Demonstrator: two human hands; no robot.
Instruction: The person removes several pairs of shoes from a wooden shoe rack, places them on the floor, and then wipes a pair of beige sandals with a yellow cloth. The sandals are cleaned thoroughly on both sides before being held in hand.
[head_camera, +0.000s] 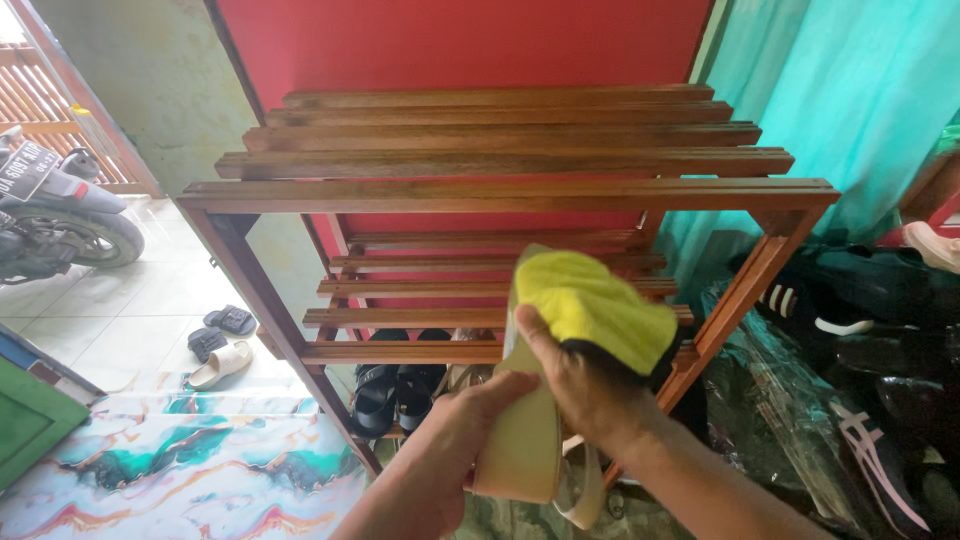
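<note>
My left hand (470, 420) grips a beige sandal (525, 440) from the side, its strap hanging below. My right hand (580, 385) presses a yellow cloth (590, 300) against the upper part of the sandal. Both hands are in front of a wooden slatted shoe rack (500, 190), level with its middle shelf. Black sandals (395, 395) sit on the rack's lower shelf just left of my hands.
A red wall stands behind the rack and a teal curtain (850, 100) hangs to the right. Dark shoes and plastic-wrapped items (860, 400) pile at the right. Loose sandals (220, 345) lie on the tiled floor at left, near a parked motorbike (50, 220). A patterned mat (190, 470) covers the near floor.
</note>
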